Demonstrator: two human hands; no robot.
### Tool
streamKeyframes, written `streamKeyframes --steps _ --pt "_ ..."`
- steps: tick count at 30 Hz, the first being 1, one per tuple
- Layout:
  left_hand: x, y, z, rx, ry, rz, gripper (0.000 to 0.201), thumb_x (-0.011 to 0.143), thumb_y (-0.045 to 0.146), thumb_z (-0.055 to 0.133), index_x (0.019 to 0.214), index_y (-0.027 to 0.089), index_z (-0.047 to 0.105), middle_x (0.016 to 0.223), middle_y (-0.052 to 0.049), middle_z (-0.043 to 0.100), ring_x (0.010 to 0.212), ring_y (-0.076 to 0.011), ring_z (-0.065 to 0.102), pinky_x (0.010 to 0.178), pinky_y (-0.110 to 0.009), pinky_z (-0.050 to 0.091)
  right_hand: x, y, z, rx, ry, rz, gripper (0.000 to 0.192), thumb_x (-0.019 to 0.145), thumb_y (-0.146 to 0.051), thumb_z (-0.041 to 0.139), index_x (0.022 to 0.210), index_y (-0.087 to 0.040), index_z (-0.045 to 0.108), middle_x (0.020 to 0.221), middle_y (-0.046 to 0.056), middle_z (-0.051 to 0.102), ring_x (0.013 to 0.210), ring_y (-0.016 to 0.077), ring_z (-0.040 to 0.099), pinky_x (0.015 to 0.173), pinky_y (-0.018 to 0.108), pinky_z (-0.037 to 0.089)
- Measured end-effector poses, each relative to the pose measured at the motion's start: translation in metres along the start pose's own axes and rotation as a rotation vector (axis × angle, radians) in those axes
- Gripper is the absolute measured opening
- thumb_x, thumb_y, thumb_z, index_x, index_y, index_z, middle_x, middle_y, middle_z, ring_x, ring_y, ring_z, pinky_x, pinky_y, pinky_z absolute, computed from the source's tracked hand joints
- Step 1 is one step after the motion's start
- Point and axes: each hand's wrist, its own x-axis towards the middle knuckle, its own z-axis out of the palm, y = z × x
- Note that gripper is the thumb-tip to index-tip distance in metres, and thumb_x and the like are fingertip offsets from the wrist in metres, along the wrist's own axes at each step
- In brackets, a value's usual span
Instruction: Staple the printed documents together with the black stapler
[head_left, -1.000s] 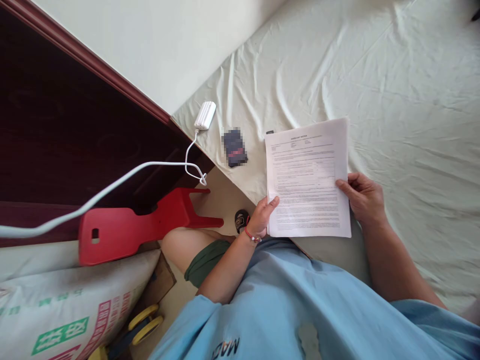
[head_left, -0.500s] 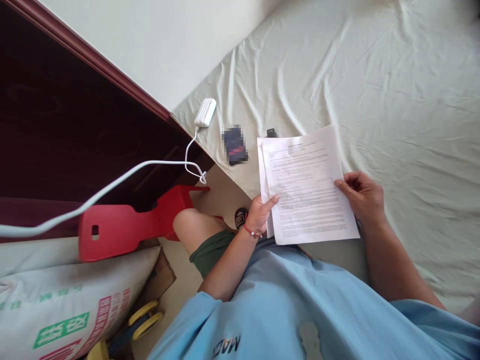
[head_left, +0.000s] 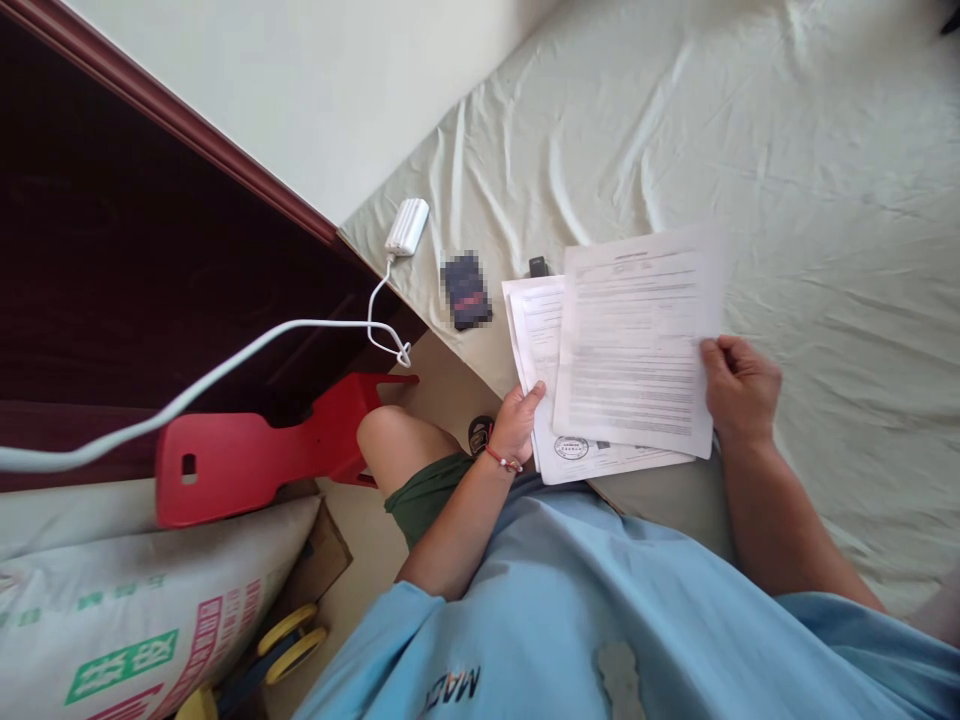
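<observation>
My left hand (head_left: 519,425) grips a small stack of printed papers (head_left: 536,320) by its left edge, thumb on top. A round black stamp mark shows near the bottom of the stack's top page. Over that stack, my right hand (head_left: 742,388) pinches a single printed sheet (head_left: 637,345) by its right edge, thumb against fist. This sheet covers most of the stack and lies a little higher and to the right. Its text is too small to read.
On the pale bedsheet (head_left: 840,300) lie a white charger (head_left: 408,227) with a cable, a pixelated dark item (head_left: 466,290) and a small black object (head_left: 538,266). At left are a red plastic chair (head_left: 225,465), a printed sack (head_left: 150,600) and yellow wheels (head_left: 296,640).
My right hand has moved right and slightly up, drawing the top sheet off the stack. A stamped page beneath is now partly exposed. My left hand has stayed nearly still.
</observation>
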Motion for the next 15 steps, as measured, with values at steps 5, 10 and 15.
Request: streamKeyframes --steps 5,10,15 --pt "-0.003 0.002 0.003 0.005 -0.045 -0.018 0.058 0.063 0.048 0.099 0.104 0.013 0.078 0.108 -0.017 0.083 0.127 -0.041 0.071 0.117 -0.058 0.05 0.006 0.003 -0.005 0.183 0.127 0.151 0.018 0.088 -0.038 0.067 0.088 -0.02 0.068 0.076 0.0 0.062 0.066 0.0142 0.048 0.063 0.03 0.041" --pt "-0.004 0.007 -0.001 0.029 -0.037 0.049 0.066 0.06 0.045 0.101 0.114 0.015 0.077 0.11 -0.015 0.083 0.127 -0.0396 0.071 0.118 -0.058 0.049 0.007 0.005 0.0 0.226 0.147 0.145 0.019 0.087 -0.039 0.068 0.085 -0.022 0.061 0.079 0.0 0.061 0.069 0.0149 0.05 0.067 0.031 0.045" --pt "-0.004 0.042 -0.03 0.016 0.157 0.212 0.057 0.058 0.036 0.101 0.106 0.018 0.076 0.104 -0.011 0.084 0.125 -0.0376 0.073 0.115 -0.055 0.054 0.008 0.006 0.002 0.317 0.094 0.229 0.02 0.084 -0.041 0.067 0.088 -0.023 0.06 0.081 0.003 0.066 0.068 0.017 0.056 0.067 0.032 0.05"
